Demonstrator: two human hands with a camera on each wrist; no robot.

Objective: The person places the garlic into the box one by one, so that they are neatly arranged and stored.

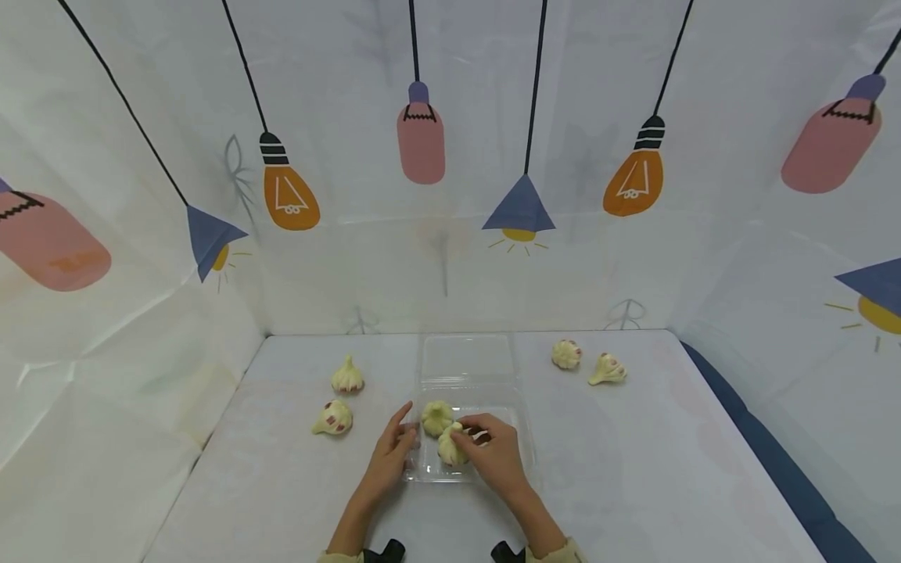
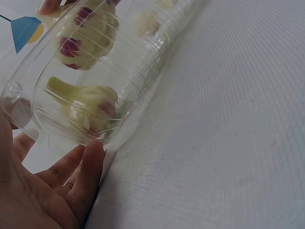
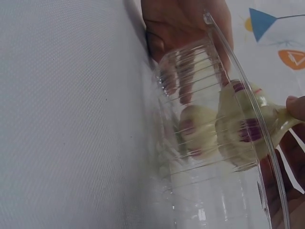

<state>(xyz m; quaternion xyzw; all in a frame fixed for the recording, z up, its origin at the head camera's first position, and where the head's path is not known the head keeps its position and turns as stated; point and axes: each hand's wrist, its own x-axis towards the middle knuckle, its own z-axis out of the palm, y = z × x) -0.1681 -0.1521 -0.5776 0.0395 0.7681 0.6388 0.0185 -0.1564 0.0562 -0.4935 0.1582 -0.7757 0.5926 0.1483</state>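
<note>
A clear plastic box [image 1: 524, 450] lies with its lid [image 1: 468, 356] folded back. One garlic bulb [image 1: 437, 417] sits inside, toward the left. My right hand [image 1: 500, 455] pinches the stem of a second garlic bulb [image 1: 450, 449] between thumb and fingers, over the box's near left part. In the right wrist view this purple-spotted bulb [image 3: 238, 133] shows partly through the clear wall, so whether it touches the box floor is hard to tell. My left hand [image 1: 389, 453] rests against the box's left side, its fingers [image 2: 93, 160] fairly straight on the outer wall.
Two garlic bulbs, one upright [image 1: 348, 377] and one on its side [image 1: 334, 418], lie left of the box. Another pair, a round bulb [image 1: 566, 354] and a tilted bulb [image 1: 608, 370], lies at the back right. A lamp-patterned sheet [image 1: 450, 258] hangs behind the white table [image 1: 633, 469].
</note>
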